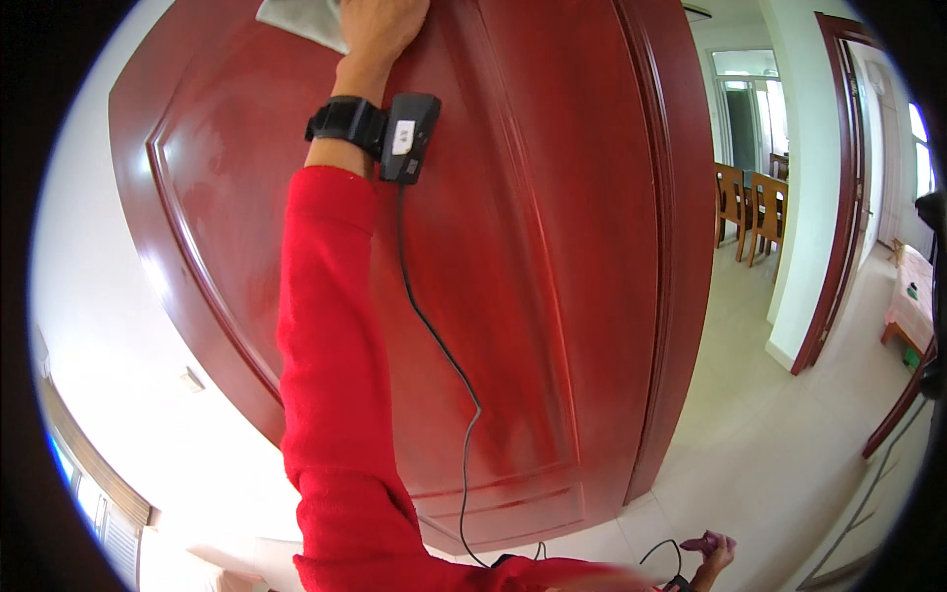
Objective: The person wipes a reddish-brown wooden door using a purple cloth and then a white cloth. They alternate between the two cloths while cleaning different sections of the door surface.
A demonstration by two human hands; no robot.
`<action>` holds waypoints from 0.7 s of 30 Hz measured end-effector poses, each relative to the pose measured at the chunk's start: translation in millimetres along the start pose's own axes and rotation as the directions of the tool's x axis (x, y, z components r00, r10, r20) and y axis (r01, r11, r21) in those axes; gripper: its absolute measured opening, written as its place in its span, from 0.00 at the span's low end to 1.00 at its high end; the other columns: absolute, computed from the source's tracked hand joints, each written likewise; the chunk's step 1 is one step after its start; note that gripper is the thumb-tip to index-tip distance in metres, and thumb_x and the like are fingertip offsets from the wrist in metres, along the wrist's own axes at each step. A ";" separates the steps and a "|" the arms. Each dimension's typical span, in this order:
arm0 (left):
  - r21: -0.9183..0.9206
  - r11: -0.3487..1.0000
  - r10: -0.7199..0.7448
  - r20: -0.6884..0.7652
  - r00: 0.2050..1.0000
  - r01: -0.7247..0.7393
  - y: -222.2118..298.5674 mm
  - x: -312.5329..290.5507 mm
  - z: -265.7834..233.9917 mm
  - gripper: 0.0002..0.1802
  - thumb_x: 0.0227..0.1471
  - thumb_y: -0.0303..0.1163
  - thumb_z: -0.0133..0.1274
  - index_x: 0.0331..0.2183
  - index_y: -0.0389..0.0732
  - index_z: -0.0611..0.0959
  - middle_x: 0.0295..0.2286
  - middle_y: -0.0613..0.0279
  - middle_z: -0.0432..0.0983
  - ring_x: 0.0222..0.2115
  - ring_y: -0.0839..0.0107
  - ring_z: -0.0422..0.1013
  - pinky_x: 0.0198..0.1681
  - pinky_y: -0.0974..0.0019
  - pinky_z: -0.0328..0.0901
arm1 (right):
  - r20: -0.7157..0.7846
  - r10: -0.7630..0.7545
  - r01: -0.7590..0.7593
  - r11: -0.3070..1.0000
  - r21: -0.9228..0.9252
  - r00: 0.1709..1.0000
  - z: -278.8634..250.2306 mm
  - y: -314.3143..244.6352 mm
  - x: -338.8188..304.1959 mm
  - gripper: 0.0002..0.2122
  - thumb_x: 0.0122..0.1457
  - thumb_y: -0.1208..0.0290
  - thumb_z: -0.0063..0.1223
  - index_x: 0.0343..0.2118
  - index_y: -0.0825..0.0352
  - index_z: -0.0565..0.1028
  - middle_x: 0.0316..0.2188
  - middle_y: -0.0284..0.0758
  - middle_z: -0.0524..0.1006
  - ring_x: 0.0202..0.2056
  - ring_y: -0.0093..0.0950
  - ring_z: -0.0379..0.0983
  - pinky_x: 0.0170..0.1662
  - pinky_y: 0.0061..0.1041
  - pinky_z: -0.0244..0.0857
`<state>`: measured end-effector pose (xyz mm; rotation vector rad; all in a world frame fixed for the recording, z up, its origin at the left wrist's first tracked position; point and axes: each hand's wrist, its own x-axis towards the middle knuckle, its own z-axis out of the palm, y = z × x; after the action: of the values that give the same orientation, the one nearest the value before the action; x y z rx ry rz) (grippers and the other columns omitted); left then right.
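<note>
My left hand (pixel 383 28) is raised to the upper part of a dark red panelled door (pixel 473 296), at the top edge of the view. A light grey cloth (pixel 308 20) is under it, against the door; part of the cloth and most of the fingers are cut off. Low at the right, away from the door, my right hand (pixel 720 555) is closed around a crumpled purple cloth (pixel 702 543). A black device (pixel 409 138) is strapped to my left wrist, its dark cable (pixel 462 375) hanging down in front of the door.
Beyond the door's right edge stretches a pale tiled floor (pixel 730 414). Wooden chairs (pixel 764 212) stand in the far room. A brown door frame (pixel 834 197) and a low, pink-covered table or bench (pixel 912 296) are at the right. A white wall (pixel 109 257) borders the left.
</note>
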<state>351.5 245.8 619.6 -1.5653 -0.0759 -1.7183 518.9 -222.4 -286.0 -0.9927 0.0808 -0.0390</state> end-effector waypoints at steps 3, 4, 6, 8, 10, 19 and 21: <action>-0.016 1.000 0.011 0.067 0.998 -0.010 13.8 -5.3 5.1 0.25 0.53 0.43 0.48 0.53 0.48 0.72 0.47 0.55 0.72 0.46 0.52 0.67 0.50 0.51 0.58 | -0.019 0.059 -0.060 0.998 -0.034 0.998 11.9 -11.1 -0.7 0.08 0.57 0.71 0.51 0.33 0.70 0.67 0.25 0.45 0.77 0.24 0.33 0.75 0.27 0.31 0.74; -0.010 1.000 0.012 0.085 0.996 -0.012 17.6 -6.7 5.9 0.25 0.53 0.43 0.48 0.53 0.48 0.72 0.47 0.56 0.72 0.46 0.52 0.67 0.51 0.51 0.58 | -0.014 0.037 -0.038 0.998 -0.056 0.999 16.9 -12.3 0.9 0.08 0.56 0.70 0.51 0.33 0.69 0.68 0.25 0.45 0.77 0.25 0.33 0.75 0.27 0.30 0.74; 0.045 0.997 0.067 0.055 0.996 -0.069 26.5 -13.0 7.6 0.26 0.53 0.44 0.48 0.52 0.47 0.72 0.48 0.55 0.71 0.47 0.54 0.66 0.53 0.50 0.55 | 0.020 0.062 -0.062 0.997 -0.039 0.998 23.9 -12.2 2.2 0.07 0.57 0.72 0.51 0.34 0.69 0.67 0.25 0.45 0.77 0.24 0.33 0.75 0.27 0.30 0.74; 0.188 0.976 0.098 0.056 0.994 -0.106 34.5 -19.1 7.6 0.26 0.52 0.44 0.49 0.52 0.47 0.72 0.48 0.55 0.71 0.48 0.53 0.66 0.55 0.48 0.53 | 0.045 0.083 -0.081 0.996 -0.037 0.996 27.2 -11.9 3.7 0.07 0.57 0.73 0.50 0.34 0.69 0.67 0.25 0.45 0.77 0.24 0.33 0.75 0.26 0.30 0.74; 0.076 0.990 0.106 0.130 0.986 -0.116 39.8 -25.1 4.8 0.27 0.52 0.43 0.49 0.52 0.46 0.72 0.49 0.54 0.71 0.49 0.52 0.65 0.56 0.47 0.51 | 0.054 0.118 -0.115 0.992 -0.050 0.992 29.8 -10.5 4.0 0.08 0.56 0.72 0.51 0.34 0.69 0.67 0.25 0.45 0.78 0.24 0.32 0.76 0.27 0.30 0.74; -0.077 0.916 0.396 0.333 0.856 -0.394 37.6 -64.1 -25.1 0.29 0.40 0.37 0.56 0.49 0.45 0.74 0.48 0.58 0.70 0.53 0.57 0.61 0.59 0.48 0.48 | 0.118 0.119 -0.116 0.993 -0.036 0.986 35.6 -10.0 5.1 0.07 0.58 0.71 0.48 0.33 0.70 0.67 0.25 0.45 0.77 0.25 0.34 0.75 0.29 0.32 0.74; -0.067 0.941 0.335 0.319 0.886 -0.332 28.2 -64.1 -30.1 0.29 0.41 0.35 0.56 0.48 0.45 0.74 0.48 0.58 0.70 0.53 0.57 0.61 0.59 0.49 0.48 | 0.085 0.136 -0.131 0.990 -0.060 0.987 33.4 -9.4 5.7 0.08 0.58 0.70 0.48 0.34 0.70 0.67 0.25 0.44 0.77 0.25 0.33 0.75 0.30 0.32 0.73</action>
<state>338.1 242.6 544.7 -1.7442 0.0361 -1.1849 527.5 -200.0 -260.3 -1.0399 0.0669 0.1312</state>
